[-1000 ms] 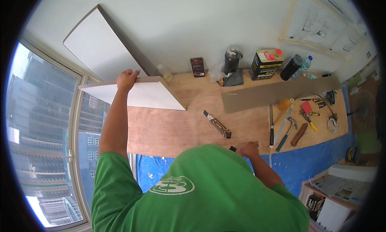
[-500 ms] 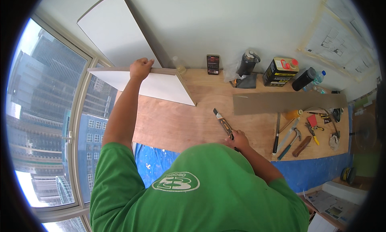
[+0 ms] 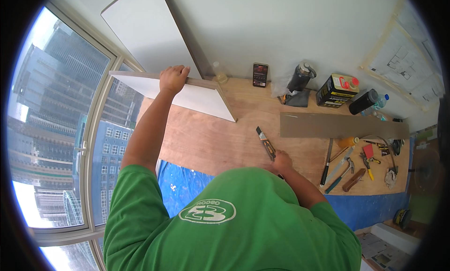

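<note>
My left hand [image 3: 173,79] is closed over the top edge of a white board [image 3: 199,101] with a brownish edge. The board stands on its edge on the plywood worktop [image 3: 206,142], tilted, at the left near the window. Low in front of my body, my right hand [image 3: 282,162] grips a black and orange utility knife [image 3: 266,145]. Its blade end points away from me, toward the far left, apart from the board. Part of the right hand and the knife's rear is hidden by my green shirt.
A larger white panel [image 3: 145,31] leans on the wall. Along the back stand a phone [image 3: 260,75], a dark flask [image 3: 301,76], an adhesive tin [image 3: 337,90] and a black tumbler [image 3: 363,102]. A brown strip [image 3: 344,125] lies before them, near a hammer [image 3: 340,175] and several other tools.
The whole view has shifted slightly, so most things sit a little further right. Both hands keep their grips, on the board and on the utility knife.
</note>
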Demonstrator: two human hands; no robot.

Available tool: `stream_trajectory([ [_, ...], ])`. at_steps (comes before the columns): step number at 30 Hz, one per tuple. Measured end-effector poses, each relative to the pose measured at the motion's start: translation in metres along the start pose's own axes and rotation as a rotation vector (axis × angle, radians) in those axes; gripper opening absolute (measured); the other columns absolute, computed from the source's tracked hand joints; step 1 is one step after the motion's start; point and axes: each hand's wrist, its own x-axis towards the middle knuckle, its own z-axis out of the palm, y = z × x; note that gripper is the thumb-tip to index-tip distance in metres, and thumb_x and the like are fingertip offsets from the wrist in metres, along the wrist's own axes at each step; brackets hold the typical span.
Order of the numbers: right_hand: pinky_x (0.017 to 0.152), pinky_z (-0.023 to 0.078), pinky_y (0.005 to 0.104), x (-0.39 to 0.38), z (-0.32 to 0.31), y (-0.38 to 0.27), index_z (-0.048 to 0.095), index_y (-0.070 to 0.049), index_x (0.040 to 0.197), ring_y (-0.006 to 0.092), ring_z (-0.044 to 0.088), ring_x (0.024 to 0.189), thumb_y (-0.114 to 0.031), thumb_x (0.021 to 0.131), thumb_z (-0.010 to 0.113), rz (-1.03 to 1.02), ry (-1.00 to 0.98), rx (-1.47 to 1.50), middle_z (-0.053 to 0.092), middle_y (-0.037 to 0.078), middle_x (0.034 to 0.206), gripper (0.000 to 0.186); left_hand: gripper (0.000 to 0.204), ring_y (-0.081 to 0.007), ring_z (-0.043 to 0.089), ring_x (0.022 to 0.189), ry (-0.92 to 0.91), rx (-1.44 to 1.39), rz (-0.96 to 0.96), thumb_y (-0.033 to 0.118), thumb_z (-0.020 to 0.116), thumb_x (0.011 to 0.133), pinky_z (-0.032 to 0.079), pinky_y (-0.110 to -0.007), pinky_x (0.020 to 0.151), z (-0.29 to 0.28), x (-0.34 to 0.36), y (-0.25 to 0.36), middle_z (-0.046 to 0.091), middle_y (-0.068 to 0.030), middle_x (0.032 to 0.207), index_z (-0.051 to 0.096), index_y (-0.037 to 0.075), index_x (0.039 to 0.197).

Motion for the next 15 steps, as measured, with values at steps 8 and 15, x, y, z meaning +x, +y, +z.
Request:
stream_trajectory([
  [8,0.097,0.054,0.0487,-0.026,-0.01,0.025,0.061,-0.011,0.126,0.0352,0.064,0.115,-0.03,0.082,0.076,-0.027,0.011,0.048,0.065,0.015,0.122,0.051,0.047,-0.0327,0.062,0.102,0.051,-0.006,0.027,0.048,0.043,0.101,0.043,-0.047,0.094,0.004,0.0,-0.003,0.073,-0.0088,0.099,0.072,0.013,0.092],
  [15,0.094,0.054,0.0501,-0.078,0.023,0.109,0.06,-0.012,0.127,0.0356,0.062,0.117,-0.027,0.083,0.074,0.091,0.163,0.01,0.064,0.013,0.122,0.048,0.045,-0.0346,0.062,0.096,0.089,-0.006,0.036,0.047,0.044,0.101,0.044,-0.05,0.089,0.006,0.0,-0.002,0.071,-0.0105,0.092,0.07,0.012,0.089],
])
